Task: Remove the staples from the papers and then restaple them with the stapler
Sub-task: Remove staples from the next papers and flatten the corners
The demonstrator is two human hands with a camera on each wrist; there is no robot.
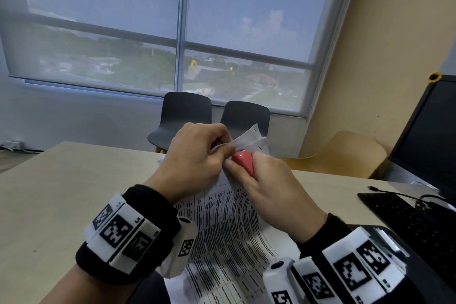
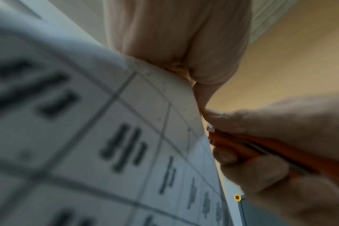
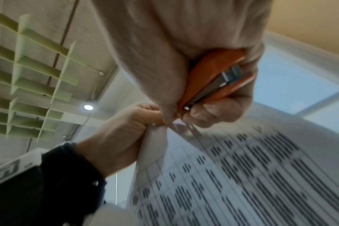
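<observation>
Both forearms raised in front of the chest, hands meeting at centre, each wrist wrapped in a black band with white marker blocks. Left hand point(image 1: 195, 153): knuckles up, fingers curled, thumb and fingertips pinching the corner of the papers point(image 1: 229, 224). Right hand point(image 1: 269, 187): fingers and thumb curled round the stapler point(image 1: 244, 161), firm grip, its nose at the left fingertips.

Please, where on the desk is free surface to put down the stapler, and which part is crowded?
The desk is bare to the left of the left hand, out to its left edge. A smaller bare strip lies between the right hand and the keyboard. The middle is crowded: the papers lie there; keyboard and monitor fill the right.
</observation>
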